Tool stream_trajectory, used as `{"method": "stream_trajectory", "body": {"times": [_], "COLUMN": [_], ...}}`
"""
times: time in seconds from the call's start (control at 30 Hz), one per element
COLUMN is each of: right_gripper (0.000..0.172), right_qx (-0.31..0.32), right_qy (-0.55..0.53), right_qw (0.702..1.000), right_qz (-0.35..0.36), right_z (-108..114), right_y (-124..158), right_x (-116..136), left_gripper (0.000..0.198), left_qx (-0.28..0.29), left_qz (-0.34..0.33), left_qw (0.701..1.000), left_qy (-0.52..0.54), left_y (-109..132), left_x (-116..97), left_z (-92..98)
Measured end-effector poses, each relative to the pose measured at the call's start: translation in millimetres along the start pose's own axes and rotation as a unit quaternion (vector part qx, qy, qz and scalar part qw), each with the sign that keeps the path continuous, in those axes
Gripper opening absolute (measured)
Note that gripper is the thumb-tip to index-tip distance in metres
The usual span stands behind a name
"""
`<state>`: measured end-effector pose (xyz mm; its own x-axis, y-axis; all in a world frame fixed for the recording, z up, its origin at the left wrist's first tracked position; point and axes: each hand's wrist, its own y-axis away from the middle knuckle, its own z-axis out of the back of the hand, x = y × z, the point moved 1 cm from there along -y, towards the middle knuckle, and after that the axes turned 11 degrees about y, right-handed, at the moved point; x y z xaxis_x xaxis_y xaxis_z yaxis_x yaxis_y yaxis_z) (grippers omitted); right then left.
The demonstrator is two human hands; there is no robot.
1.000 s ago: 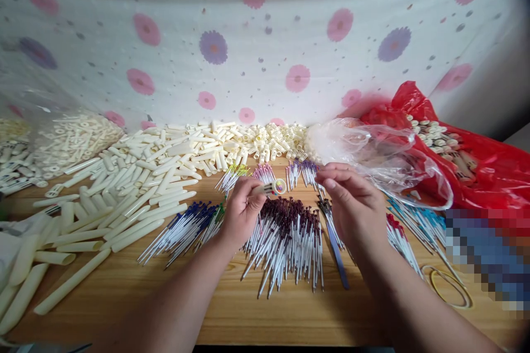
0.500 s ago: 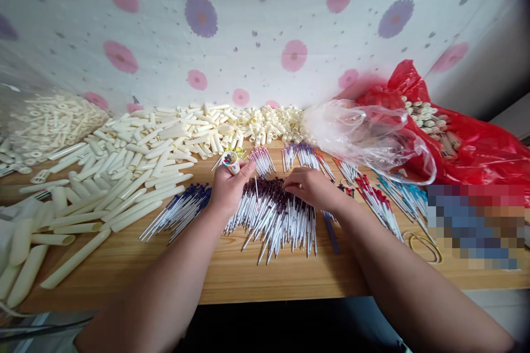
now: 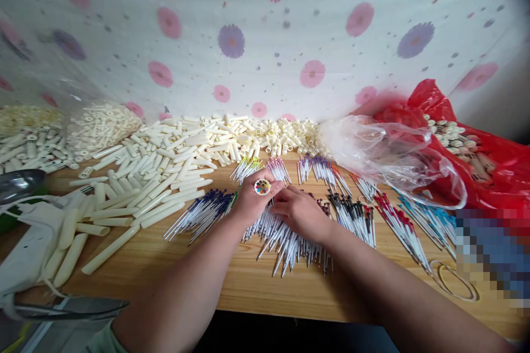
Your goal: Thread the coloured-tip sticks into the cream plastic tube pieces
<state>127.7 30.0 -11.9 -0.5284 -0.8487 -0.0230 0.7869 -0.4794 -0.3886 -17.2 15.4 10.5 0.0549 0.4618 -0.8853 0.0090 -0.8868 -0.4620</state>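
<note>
My left hand (image 3: pixel 254 197) is closed around a cream multi-colour pen barrel (image 3: pixel 262 192), its round end facing up with several coloured tips inside. Against its thumb side rests my right hand (image 3: pixel 301 210), fingers bent and pressed together; whatever they pinch is hidden. Both hands are over a pile of white pen refills with dark brown ends (image 3: pixel 285 242). Left of them lie refills with dark blue ends (image 3: pixel 201 212), and to the right are black-ended refills (image 3: pixel 354 212).
Cream pen tubes (image 3: pixel 165 176) are heaped at the left and back. Refills with red ends (image 3: pixel 403 229) and light blue ends (image 3: pixel 430 218) lie right, near a clear plastic bag (image 3: pixel 385 146) and a red bag (image 3: pixel 505 160). A rubber band (image 3: pixel 453 281) lies near the front edge.
My right hand has come in to meet my left hand, which keeps hold of the pen barrel. The view has swung left, showing more of the left side and the black-ended refills.
</note>
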Motion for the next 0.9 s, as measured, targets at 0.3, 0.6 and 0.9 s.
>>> {"method": "stream_trajectory", "body": {"times": [0.3, 0.6, 0.9], "right_gripper": [0.016, 0.017, 0.020], "right_qx": [0.010, 0.010, -0.169], "right_qy": [0.071, 0.123, 0.097], "right_qw": [0.997, 0.988, 0.981], "right_qz": [0.040, 0.096, 0.020], "right_z": [-3.2, -3.8, 21.8], "right_y": [-0.9, -1.5, 16.8], "right_x": [1.7, -0.2, -19.0], "left_gripper": [0.025, 0.025, 0.030], "left_qx": [0.007, -0.046, -0.183], "left_qz": [0.003, -0.006, 0.058], "left_qw": [1.000, 0.998, 0.973], "left_qy": [0.006, 0.050, 0.131], "left_y": [0.4, -2.4, -12.1], "left_x": [-3.0, 4.0, 2.1], "left_z": [-1.0, 1.5, 9.5]}}
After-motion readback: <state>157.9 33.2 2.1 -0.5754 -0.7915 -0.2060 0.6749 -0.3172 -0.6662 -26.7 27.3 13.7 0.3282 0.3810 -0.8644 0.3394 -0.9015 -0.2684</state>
